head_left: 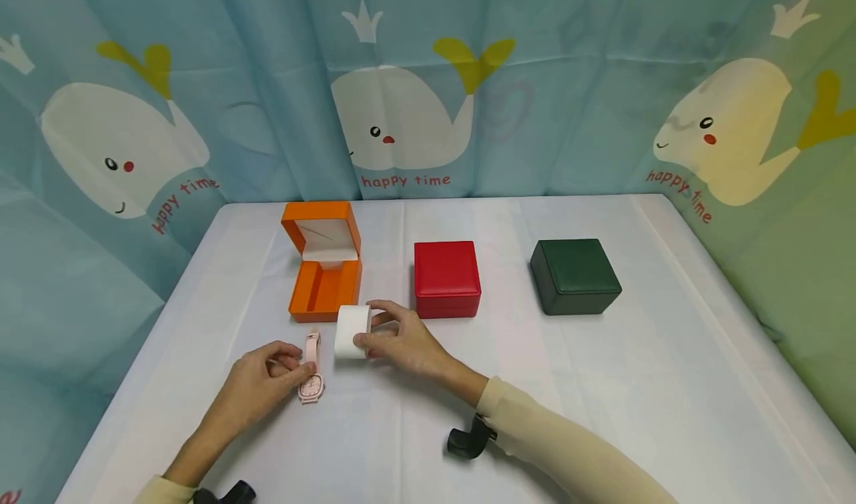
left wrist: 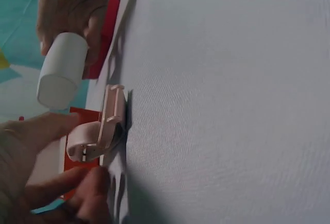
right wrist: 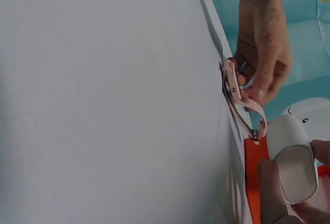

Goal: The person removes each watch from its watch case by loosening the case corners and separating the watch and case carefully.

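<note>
A pink wristwatch (head_left: 310, 387) lies on the white-covered table, its curved strap (left wrist: 85, 140) pointing away from the person. My left hand (head_left: 257, 385) is beside it, thumb and fingers spread on either side of the strap in the left wrist view. Whether a fingertip touches the strap is hard to tell. In my right hand (head_left: 409, 344) a white watch cushion (head_left: 351, 331) is pinched between thumb and fingers, raised off the table. Just behind the cushion stands an orange watch box (head_left: 304, 288), lid up, with a bare slot inside.
A closed red box (head_left: 446, 273) stands in the middle of the table. Farther right sits a closed dark green box (head_left: 576, 275). Behind the table hangs a blue curtain (head_left: 267, 58) with whale prints.
</note>
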A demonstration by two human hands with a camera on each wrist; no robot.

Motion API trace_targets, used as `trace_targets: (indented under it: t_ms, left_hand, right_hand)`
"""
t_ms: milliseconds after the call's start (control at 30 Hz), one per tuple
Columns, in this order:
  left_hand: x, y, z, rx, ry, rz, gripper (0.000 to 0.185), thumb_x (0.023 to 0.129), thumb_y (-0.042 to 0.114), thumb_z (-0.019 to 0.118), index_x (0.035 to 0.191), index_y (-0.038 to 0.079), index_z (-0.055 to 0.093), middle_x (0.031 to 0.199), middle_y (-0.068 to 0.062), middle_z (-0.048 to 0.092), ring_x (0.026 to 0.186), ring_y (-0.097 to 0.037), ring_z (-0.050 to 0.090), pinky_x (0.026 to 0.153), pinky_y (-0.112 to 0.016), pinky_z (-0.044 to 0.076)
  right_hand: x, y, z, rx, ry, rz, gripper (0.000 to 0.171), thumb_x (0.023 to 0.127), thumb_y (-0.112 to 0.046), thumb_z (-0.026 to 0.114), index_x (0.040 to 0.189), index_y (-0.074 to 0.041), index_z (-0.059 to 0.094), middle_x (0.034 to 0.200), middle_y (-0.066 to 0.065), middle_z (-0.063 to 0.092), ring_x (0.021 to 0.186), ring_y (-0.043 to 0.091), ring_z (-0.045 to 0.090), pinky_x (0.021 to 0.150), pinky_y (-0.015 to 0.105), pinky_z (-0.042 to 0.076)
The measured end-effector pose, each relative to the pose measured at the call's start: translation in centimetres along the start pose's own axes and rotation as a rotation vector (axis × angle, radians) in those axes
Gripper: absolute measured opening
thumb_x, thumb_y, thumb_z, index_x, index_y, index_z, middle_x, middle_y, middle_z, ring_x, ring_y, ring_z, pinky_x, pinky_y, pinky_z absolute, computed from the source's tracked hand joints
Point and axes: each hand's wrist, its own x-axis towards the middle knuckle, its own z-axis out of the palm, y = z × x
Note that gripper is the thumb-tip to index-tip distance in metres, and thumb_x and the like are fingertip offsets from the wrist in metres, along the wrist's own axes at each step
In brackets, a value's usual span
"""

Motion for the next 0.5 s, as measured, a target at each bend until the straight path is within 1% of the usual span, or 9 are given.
trace_targets:
  t_ms: [133,200,267,400,500]
  left_hand:
    - [0.4,0.7,-0.3,0.040,0.104,0.075,0.039,0.088,0.028,0.083,0.110,0.000,0.069,0.091,-0.005,0.066,0.078,-0.018,0.062,0.062,-0.028,0.050]
    - [0.7,1.0,-0.4,0.051,0.138,0.123,0.037,0.088,0.025,0.083,0.110,0.000,0.069,0.094,-0.007,0.067,0.080,-0.020,0.063,0.062,-0.028,0.051]
    - [0.9,1.3,-0.4,0.052,0.162,0.161,0.035,0.087,0.023,0.083,0.110,0.000,0.069,0.098,-0.008,0.067,0.082,-0.021,0.063,0.063,-0.028,0.051]
    - [1.3,1.5,-0.2,0.059,0.197,0.216,0.033,0.086,0.017,0.084,0.111,0.001,0.070,0.103,-0.009,0.067,0.084,-0.022,0.064,0.065,-0.028,0.052]
    - [1.6,1.5,-0.1,0.063,0.218,0.251,0.034,0.086,0.014,0.083,0.115,0.001,0.070,0.110,-0.012,0.065,0.091,-0.026,0.065,0.071,-0.035,0.056]
  right_hand:
    - [0.4,-0.2,-0.1,-0.006,0.010,-0.009,0.057,0.092,-0.012,0.075,0.143,0.000,0.052,0.114,0.013,0.058,0.083,0.024,0.073,0.075,0.038,0.060]
    - [0.6,-0.3,-0.1,-0.007,0.016,-0.012,0.058,0.092,-0.012,0.075,0.143,-0.001,0.052,0.113,0.013,0.058,0.083,0.025,0.073,0.075,0.038,0.060]
    - [0.9,-0.3,-0.1,-0.009,0.022,-0.014,0.058,0.092,-0.012,0.074,0.143,0.000,0.052,0.113,0.014,0.057,0.085,0.025,0.072,0.076,0.039,0.060]
    - [1.4,-0.4,0.1,-0.010,0.040,-0.009,0.058,0.092,-0.012,0.075,0.143,-0.001,0.052,0.113,0.015,0.057,0.088,0.024,0.070,0.076,0.039,0.060]
    - [2.0,-0.6,0.4,0.012,0.056,-0.016,0.057,0.091,-0.010,0.075,0.143,-0.001,0.053,0.112,0.015,0.057,0.088,0.024,0.070,0.076,0.039,0.060]
